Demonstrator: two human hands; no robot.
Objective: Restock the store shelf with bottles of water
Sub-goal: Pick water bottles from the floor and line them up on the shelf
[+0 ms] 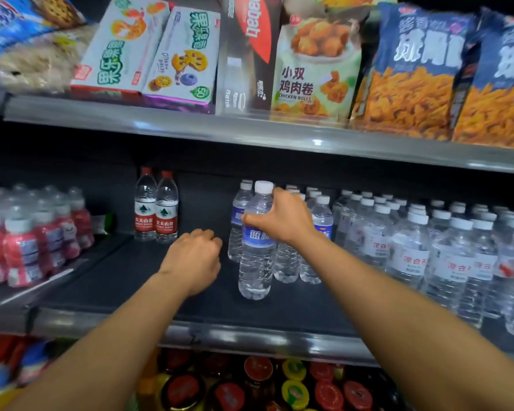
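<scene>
A clear water bottle (257, 250) with a blue label and white cap stands upright on the dark middle shelf (149, 280). My right hand (282, 218) grips it around the upper body, just under the neck. Behind it stand several more blue-label bottles (321, 221) in a group. My left hand (195, 256) hovers over the bare shelf to the left of the bottle, its fingers curled under and holding nothing.
Two red-label water bottles (156, 209) stand at the back left. Packs of red-label bottles (30, 238) fill the left end, white-label bottles (428, 250) the right. Snack boxes and bags (315, 69) sit on the shelf above; jars (258, 381) lie below.
</scene>
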